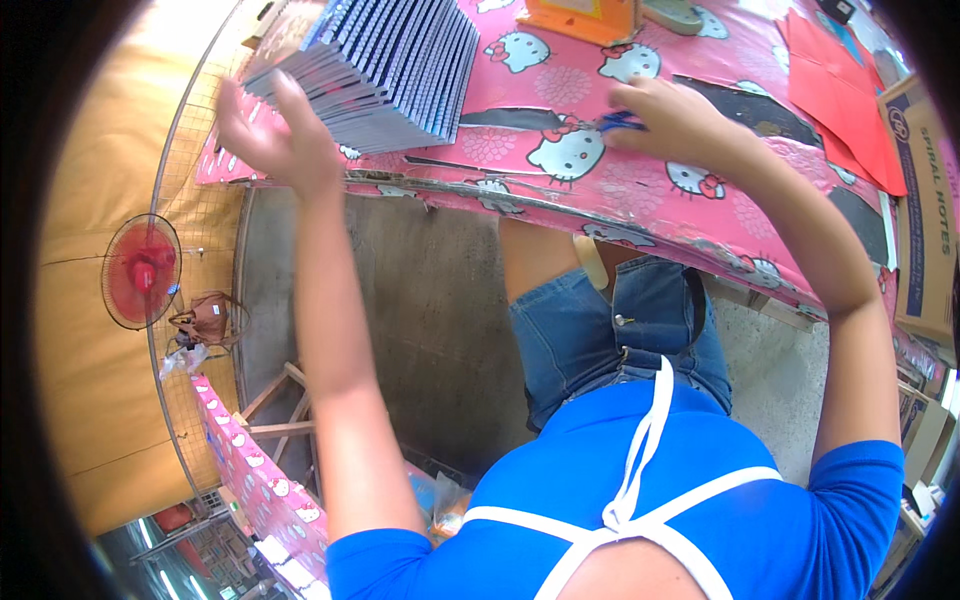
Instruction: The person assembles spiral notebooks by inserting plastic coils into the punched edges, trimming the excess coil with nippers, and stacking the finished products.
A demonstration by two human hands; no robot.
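A tall stack of spiral-bound notebooks (400, 85) stands on the pink patterned tabletop, their wire-bound edges lined up. Beside its left side is my left hand (275, 135), slightly blurred, with thumb and fingers apart and nothing seen in it. My right hand (672, 118) is over the table to the right of the stack. Its fingers curl round a small dark blue object (622, 122), mostly covered by the hand, whose kind I cannot make out. The worn pink table cover (560, 90) has torn dark patches near both hands.
Red sheets (835, 90) lie at the table's right, next to a brown cardboard box (925, 210). An orange holder (580, 18) sits at the far edge. On the left, a red fan (143, 275) and a brown bag (207, 318) are by the wire mesh.
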